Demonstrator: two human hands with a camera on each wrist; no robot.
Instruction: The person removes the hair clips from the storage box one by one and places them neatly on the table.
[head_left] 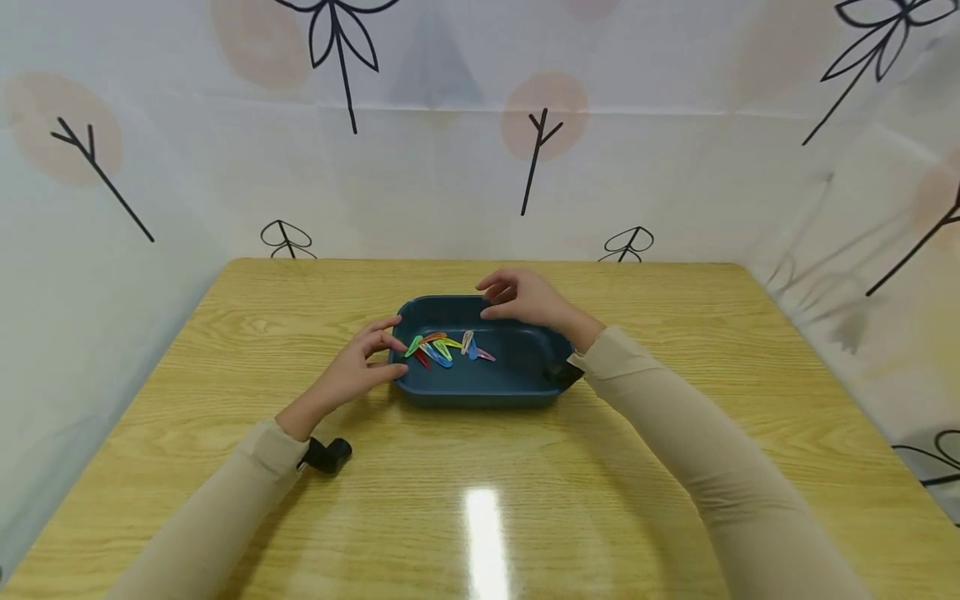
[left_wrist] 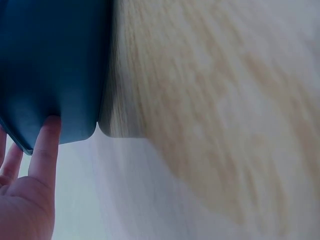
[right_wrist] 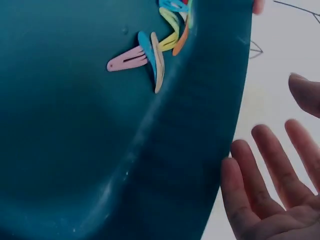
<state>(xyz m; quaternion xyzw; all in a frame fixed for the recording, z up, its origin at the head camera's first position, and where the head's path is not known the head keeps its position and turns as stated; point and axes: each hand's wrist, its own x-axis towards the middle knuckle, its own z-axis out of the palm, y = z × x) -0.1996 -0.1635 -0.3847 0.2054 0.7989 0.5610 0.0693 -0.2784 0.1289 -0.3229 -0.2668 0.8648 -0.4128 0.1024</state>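
Observation:
A dark blue tray (head_left: 480, 400) with rounded corners stands on the table and holds several colourful snap hair clips. Most lie in a loose pile at its left; a pink clip (right_wrist: 127, 59) touches a blue clip (right_wrist: 145, 45) near the middle. At the tray's left end is my left hand (head_left: 358, 362), fingers spread; in the left wrist view a fingertip touches the outer wall. Over the far rim hovers my right hand (head_left: 525, 297), with nothing in its fingers. The right wrist view shows those fingers (right_wrist: 272, 150) apart and gently bent beside the rim.
The wood-grain table (head_left: 420, 500) reaches back to a white patterned cloth (head_left: 450, 183) hanging behind and at both sides. Black wrist devices (head_left: 327, 456) are worn at both cuffs; the right one overlaps the tray's right end.

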